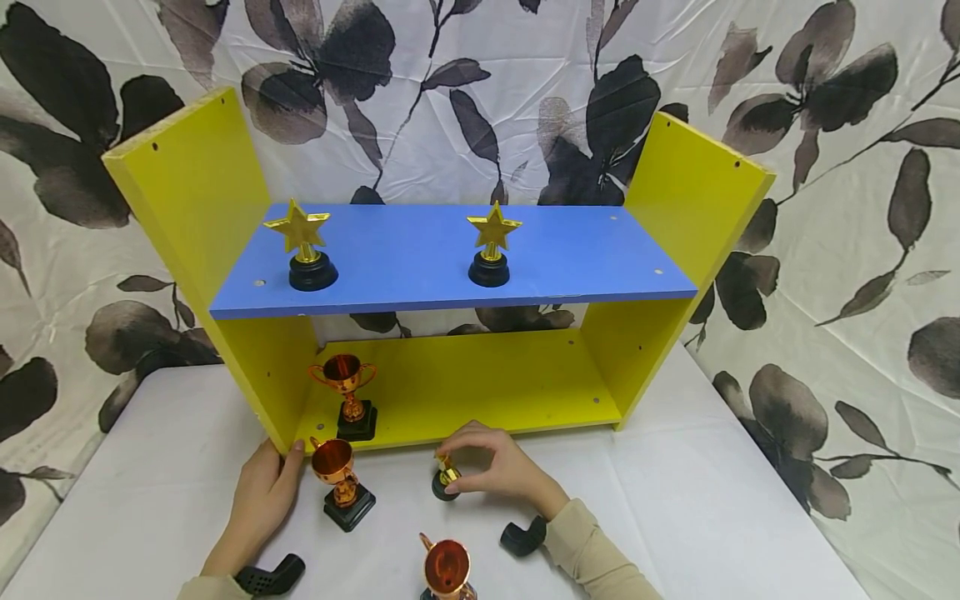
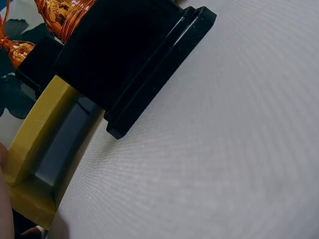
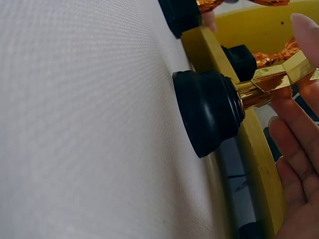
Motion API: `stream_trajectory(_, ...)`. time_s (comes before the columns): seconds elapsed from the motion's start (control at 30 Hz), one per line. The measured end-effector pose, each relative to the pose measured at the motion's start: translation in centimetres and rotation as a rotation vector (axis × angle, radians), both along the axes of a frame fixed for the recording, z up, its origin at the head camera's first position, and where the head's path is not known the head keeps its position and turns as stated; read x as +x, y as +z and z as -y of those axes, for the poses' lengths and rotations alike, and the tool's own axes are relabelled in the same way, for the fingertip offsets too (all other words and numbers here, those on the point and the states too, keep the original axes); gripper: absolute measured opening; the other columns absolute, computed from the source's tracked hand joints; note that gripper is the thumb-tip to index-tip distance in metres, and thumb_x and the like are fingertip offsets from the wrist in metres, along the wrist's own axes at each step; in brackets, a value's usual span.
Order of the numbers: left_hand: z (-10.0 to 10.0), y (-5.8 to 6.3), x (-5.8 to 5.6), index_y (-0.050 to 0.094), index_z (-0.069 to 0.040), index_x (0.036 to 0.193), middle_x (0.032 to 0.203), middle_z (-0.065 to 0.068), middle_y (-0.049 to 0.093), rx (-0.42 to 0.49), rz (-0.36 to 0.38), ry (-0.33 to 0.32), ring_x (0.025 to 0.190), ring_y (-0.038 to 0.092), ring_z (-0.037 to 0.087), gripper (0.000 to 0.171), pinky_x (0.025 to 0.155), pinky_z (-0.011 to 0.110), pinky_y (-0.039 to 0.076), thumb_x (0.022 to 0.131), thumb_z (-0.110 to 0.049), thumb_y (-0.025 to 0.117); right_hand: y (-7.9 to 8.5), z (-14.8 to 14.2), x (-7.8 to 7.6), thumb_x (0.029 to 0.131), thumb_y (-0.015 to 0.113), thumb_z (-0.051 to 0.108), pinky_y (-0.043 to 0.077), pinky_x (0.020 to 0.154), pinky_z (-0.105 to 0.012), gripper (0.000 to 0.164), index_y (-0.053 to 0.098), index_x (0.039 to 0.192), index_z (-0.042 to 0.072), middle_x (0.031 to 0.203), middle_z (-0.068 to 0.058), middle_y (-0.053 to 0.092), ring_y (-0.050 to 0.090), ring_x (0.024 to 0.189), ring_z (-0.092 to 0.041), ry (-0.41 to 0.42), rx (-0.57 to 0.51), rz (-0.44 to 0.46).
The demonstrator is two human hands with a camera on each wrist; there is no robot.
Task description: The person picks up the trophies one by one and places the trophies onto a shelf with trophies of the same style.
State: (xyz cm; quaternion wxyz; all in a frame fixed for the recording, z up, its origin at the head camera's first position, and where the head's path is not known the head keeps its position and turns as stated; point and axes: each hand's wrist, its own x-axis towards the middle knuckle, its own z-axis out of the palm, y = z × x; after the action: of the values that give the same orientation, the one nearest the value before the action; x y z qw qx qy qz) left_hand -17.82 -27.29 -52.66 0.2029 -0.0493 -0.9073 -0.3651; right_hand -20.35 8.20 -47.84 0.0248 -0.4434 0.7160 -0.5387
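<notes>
My right hand pinches a small gold star trophy by its upper part between thumb and fingers. Its round black base is at the white cloth, in front of the shelf; whether it touches is unclear. At the lower left corner of the yellow-and-blue shelf, my left hand rests against the side panel's edge, its thumb to the right of it. Beside that hand a bronze cup trophy with a square black base stands on the cloth. Another bronze cup trophy stands on the bottom board.
Two gold star trophies stand on the blue board, the left one near the side panel and the other near the middle. A third bronze cup is at the near edge of view. Floral fabric hangs behind.
</notes>
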Motion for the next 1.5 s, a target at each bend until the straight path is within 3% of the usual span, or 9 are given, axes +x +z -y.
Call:
stream_trajectory(0.97, 0.1, -0.1, 0.1, 0.049, 0.009, 0.129, 0.114, 0.027, 0.06, 0.001, 0.012, 0.002, 0.107, 0.057, 0.045, 0.036, 0.088, 0.062, 0.043, 0.105, -0.018, 0.046, -0.7, 0.1, -0.2, 0.077, 0.082, 0.0, 0.048, 0.096, -0.05, 0.041, 0.068, 0.116, -0.002, 0.115, -0.015, 0.068, 0.059, 0.11, -0.02, 0.009, -0.024, 0.021)
stream_trajectory(1.2, 0.1, -0.1, 0.1, 0.049, 0.01, 0.13, 0.117, 0.028, 0.059, 0.001, 0.012, 0.001, 0.109, 0.056, 0.046, 0.038, 0.09, 0.062, 0.042, 0.106, -0.019, 0.045, -2.6, 0.0, -1.1, 0.079, 0.083, 0.006, 0.047, 0.097, -0.047, 0.042, 0.069, 0.119, 0.006, 0.117, -0.004, 0.068, 0.058, 0.112, -0.016, -0.005, -0.011, 0.033)
stream_trajectory(1.5, 0.1, -0.1, 0.0, 0.05, 0.009, 0.128, 0.115, 0.028, 0.059, 0.01, -0.002, 0.0, 0.107, 0.056, 0.046, 0.037, 0.089, 0.062, 0.042, 0.105, -0.019, 0.046, -2.4, -0.2, -1.2, 0.082, 0.082, 0.014, 0.047, 0.099, -0.046, 0.04, 0.069, 0.12, 0.005, 0.117, 0.001, 0.068, 0.058, 0.112, -0.016, 0.0, -0.001, 0.055)
